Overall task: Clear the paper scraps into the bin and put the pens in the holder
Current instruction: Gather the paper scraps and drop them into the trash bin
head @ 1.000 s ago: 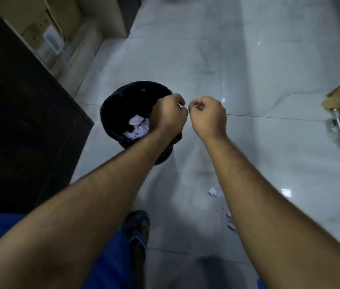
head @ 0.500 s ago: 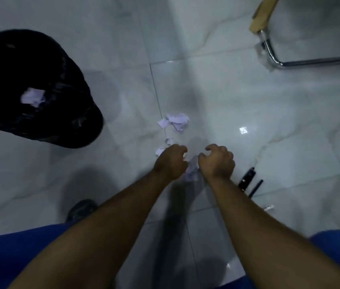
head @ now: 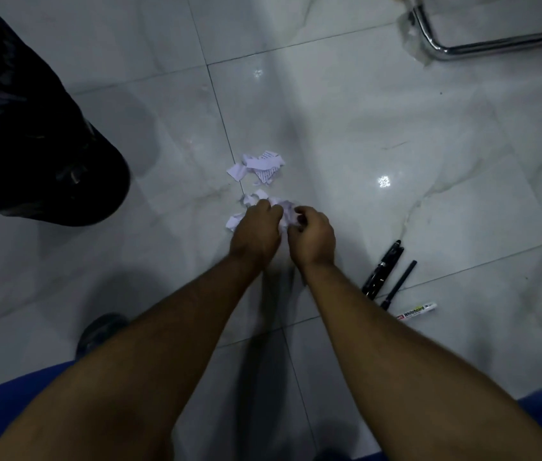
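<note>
Looking down from head height at a pale, glossy tiled floor (head: pixel 346 134) in dim light. Two bare forearms reach forward to a cluster of crumpled paper scraps (head: pixel 284 211). The left hand (head: pixel 256 231) and right hand (head: pixel 313 234) sit side by side, fingers curled down around those scraps, gathering them between the two hands. A second, untouched heap of torn printed paper (head: pixel 259 166) lies just beyond the hands. The bin (head: pixel 40 154), lined with a black bag, stands off to the left, well apart from the hands, with a scrap already inside at the picture's edge. To the right, near the right forearm, lie black pens (head: pixel 384 267) and a white whiteboard marker (head: pixel 417 310); no pen holder is in view. A chrome chair leg (head: pixel 482 48) crosses the top right corner. Risk, as a judgement: the loose, light scraps could slip from the two-handed grip on the way to the bin, and small pieces may be missed in this dim light.
</note>
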A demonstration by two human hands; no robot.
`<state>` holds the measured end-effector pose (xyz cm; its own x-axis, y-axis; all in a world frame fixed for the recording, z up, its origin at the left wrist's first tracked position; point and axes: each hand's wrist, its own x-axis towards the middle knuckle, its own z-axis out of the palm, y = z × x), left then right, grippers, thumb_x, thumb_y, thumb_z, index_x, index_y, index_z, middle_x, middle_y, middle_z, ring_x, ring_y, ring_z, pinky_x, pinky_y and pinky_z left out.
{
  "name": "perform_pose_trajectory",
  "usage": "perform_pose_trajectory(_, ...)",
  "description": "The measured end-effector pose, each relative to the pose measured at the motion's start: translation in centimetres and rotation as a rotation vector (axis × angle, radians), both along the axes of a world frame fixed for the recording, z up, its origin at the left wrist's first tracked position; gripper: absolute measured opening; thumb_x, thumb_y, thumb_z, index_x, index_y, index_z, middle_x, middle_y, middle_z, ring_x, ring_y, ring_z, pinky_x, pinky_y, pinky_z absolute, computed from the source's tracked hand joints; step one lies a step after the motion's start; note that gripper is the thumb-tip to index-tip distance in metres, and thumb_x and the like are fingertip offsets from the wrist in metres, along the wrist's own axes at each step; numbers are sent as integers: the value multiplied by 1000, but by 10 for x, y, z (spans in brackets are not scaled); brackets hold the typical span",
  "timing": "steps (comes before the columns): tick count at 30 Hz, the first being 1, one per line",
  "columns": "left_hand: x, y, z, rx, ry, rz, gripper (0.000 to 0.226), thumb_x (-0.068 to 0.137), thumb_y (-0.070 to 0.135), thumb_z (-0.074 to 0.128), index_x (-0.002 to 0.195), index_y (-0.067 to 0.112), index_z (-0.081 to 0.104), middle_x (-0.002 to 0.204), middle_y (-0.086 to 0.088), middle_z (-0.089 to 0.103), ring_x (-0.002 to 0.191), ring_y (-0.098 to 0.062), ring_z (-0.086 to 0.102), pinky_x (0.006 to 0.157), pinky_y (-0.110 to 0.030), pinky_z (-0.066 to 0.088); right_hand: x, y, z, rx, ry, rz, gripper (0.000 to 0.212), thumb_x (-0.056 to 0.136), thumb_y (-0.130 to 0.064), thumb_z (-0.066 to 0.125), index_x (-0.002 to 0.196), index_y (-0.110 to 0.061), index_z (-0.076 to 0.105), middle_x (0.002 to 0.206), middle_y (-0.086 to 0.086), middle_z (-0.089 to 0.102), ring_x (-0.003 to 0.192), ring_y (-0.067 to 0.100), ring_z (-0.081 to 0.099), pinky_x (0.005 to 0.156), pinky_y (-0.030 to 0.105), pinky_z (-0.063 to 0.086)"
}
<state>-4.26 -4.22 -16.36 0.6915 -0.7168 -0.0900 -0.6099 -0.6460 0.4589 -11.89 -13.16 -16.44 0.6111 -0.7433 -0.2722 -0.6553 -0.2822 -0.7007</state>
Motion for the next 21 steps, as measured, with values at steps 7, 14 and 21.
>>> perform_pose_trajectory(7,-49,45,-2,-81,-36,-213,15,77,20,52,71,8,58,73,-15,58,65,-32,56,58,-34,45,-36,31,-2,-61,205,-1,23,80,-23,62,101,-16,60,104,10,60,93,33,61,75,38,48)
perform_pose_trajectory(14,15,19,-2,-57,-130,-158,9,81,16,66,80,8,63,80,-16,63,74,-34,59,63,-37,46,15,7,-1,-100,-36,106,28,82,-11,59,106,-13,72,109,14,64,98,34,62,80,37,50)
perform_pose_trajectory(21,0,53,-10,150,-246,56,24,66,18,64,87,6,62,87,-18,62,72,-37,59,53,-32,47,-4,23,-19,-352,64,54,44,69,-16,63,112,-7,64,105,17,60,92,39,59,69,42,50)
